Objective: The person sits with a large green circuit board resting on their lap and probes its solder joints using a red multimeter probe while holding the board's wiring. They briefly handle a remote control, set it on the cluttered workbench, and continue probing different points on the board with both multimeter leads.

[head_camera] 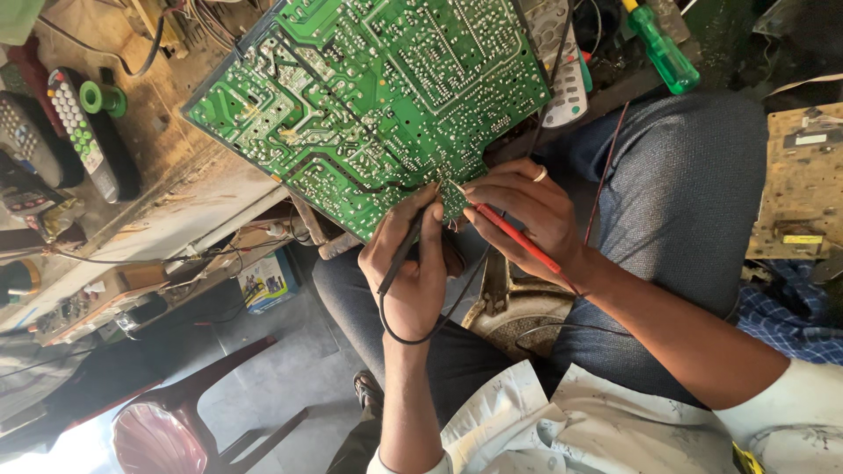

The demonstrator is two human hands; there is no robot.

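Left hand (411,272) curled tight round black probe (406,250), tip up against lower edge of green circuit board (369,96). Right hand (527,211) pinching red probe (514,235), tip touching same edge, just beside black one. Board large, solder side up, dense silver joints, tilted over bench edge above lap. Remote controls (79,132) left on bench, green-handled screwdriver (663,53) top right, red plastic chair (167,430) below.

A green circuit board (369,96) lies solder-side up, a black probe (402,254) and red probe (514,233) seemingly touching its near edge.
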